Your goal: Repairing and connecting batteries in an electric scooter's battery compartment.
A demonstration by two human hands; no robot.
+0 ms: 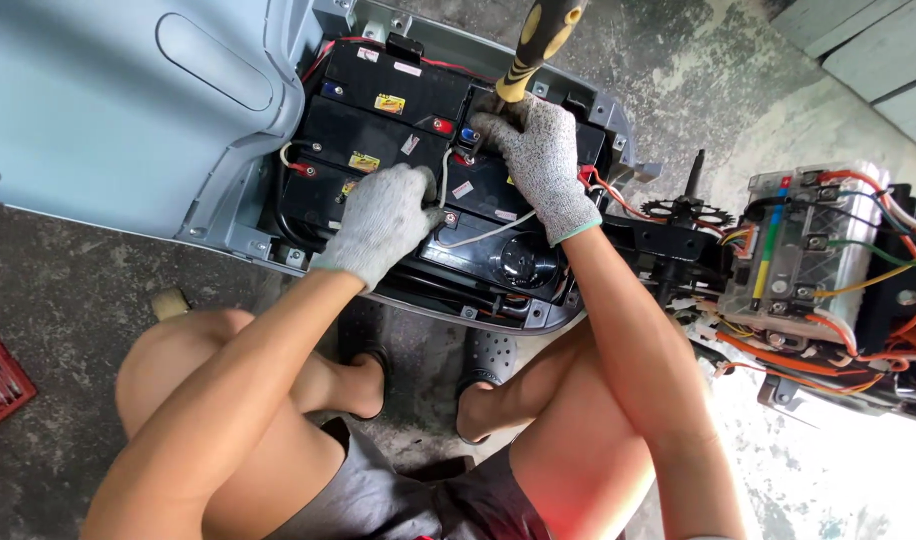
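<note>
A yellow-and-black screwdriver is gripped upright by the gloved right hand over the black batteries. A white cable is pinched by the gloved left hand beside it.

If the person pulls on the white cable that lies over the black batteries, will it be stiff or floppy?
The white cable is probably floppy: it sags in a loose curve across the black batteries. It looks thin, so likely light. Its ends seem to run under the left hand and right hand, so a pull may meet resistance.
</note>
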